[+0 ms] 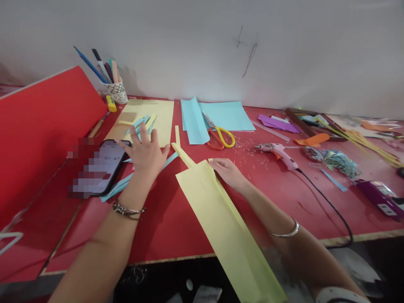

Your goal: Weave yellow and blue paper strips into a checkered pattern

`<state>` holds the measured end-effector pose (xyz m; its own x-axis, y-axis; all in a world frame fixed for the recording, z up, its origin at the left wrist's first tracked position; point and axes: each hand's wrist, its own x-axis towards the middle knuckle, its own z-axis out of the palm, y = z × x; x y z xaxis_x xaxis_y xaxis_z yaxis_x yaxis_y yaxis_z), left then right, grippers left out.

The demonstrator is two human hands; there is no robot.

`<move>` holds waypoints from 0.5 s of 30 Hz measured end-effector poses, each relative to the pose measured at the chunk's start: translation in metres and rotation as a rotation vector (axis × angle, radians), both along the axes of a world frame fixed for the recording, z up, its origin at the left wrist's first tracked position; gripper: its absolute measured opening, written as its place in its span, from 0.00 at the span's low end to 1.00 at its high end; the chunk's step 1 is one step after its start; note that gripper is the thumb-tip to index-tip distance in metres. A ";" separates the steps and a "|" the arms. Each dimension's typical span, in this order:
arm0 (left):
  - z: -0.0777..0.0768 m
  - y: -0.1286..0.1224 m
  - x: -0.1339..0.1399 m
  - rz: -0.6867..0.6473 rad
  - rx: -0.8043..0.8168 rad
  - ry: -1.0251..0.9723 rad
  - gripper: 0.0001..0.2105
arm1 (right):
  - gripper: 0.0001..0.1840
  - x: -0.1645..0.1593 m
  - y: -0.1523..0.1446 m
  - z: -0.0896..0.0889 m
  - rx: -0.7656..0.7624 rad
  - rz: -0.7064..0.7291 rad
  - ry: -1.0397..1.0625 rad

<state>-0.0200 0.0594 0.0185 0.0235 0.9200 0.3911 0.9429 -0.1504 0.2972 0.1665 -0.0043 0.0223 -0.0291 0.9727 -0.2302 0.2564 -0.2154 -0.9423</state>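
Note:
My right hand [229,172] pinches the upper right corner of a long folded sheet of yellow paper [217,214], which hangs over the table's front edge. My left hand [145,150] is raised with its fingers spread, holding nothing, near the phone [109,166] and some cut paper strips. A narrow yellow paper strip [184,156] lies against the top edge of the folded sheet. Beyond my hands are scissors [220,131] with one red and one yellow handle, next to light blue paper [227,115]. Blue strips [118,188] lie partly under my left forearm.
A pink glue gun [277,152] with a black cord lies to the right, near a purple power strip [380,198]. A pen cup [117,91] stands at the back left beside a large red board [53,126]. A white wall [189,50] closes off the back.

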 end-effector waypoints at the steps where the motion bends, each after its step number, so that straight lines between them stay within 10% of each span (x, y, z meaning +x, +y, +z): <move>1: -0.002 0.003 -0.005 0.016 -0.011 -0.020 0.19 | 0.13 0.000 0.000 0.000 0.002 0.002 -0.007; 15: -0.001 0.015 -0.025 0.148 -0.258 -0.073 0.27 | 0.14 0.000 -0.001 0.002 0.007 0.031 -0.051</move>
